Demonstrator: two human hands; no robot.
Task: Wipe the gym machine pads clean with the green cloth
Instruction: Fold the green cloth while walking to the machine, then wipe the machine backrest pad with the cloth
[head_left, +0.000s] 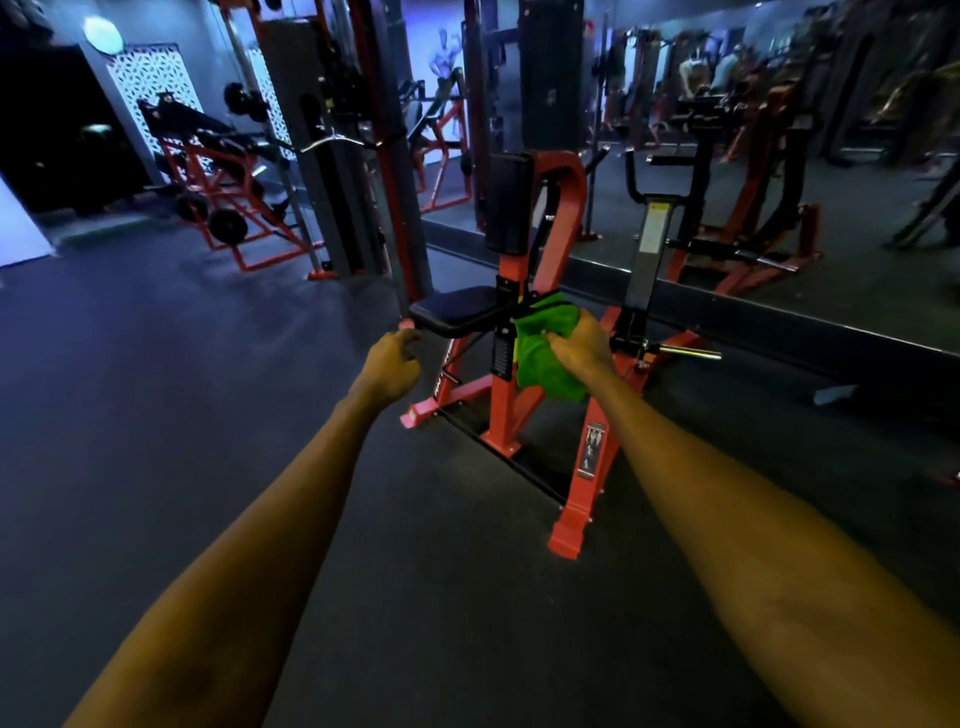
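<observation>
A red-framed gym machine (563, 218) stands ahead of me with a black seat pad (457, 306) and an upright black chest pad (509, 202). My right hand (584, 340) grips a bunched green cloth (545, 353), held in the air just right of the seat pad, in front of the red frame. My left hand (392, 361) hovers below and left of the seat pad with its fingers loosely curled, holding nothing and touching nothing. Both forearms reach forward from the bottom of the view.
Dark rubber floor (156, 415) spreads around me. A wall mirror (779, 156) runs behind the machine at right. A cable tower (332, 156) stands behind left, with a plate-loaded red machine (218, 171) further left. The red base feet (566, 535) stick out toward me.
</observation>
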